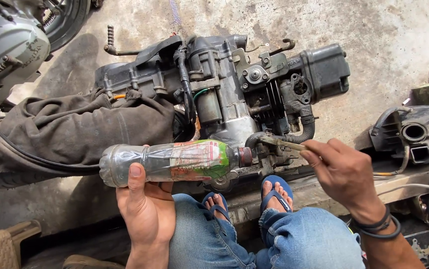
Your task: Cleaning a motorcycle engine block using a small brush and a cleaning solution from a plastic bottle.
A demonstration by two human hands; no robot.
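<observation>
Right now my left hand [147,206] is wrapped around a clear plastic bottle [172,162], thumb pressed over its side near the base, fingers closed underneath. I hold the bottle on its side, its neck pointing right, the mouth close against the lower part of the scooter engine [234,89] lying on the concrete floor [388,35]. My right hand [346,174] is pinched shut on a thin stick-like tool [281,143], whose tip reaches left toward the black rubber hose [301,133] just beside the bottle's mouth; I cannot tell what kind of tool it is. A dark grey cloth [70,132] is draped over the left end of the engine. My 2 feet in blue sandals [276,192] rest just below the engine, between my knees. A black air-box part [413,132] sits well apart to the right.
</observation>
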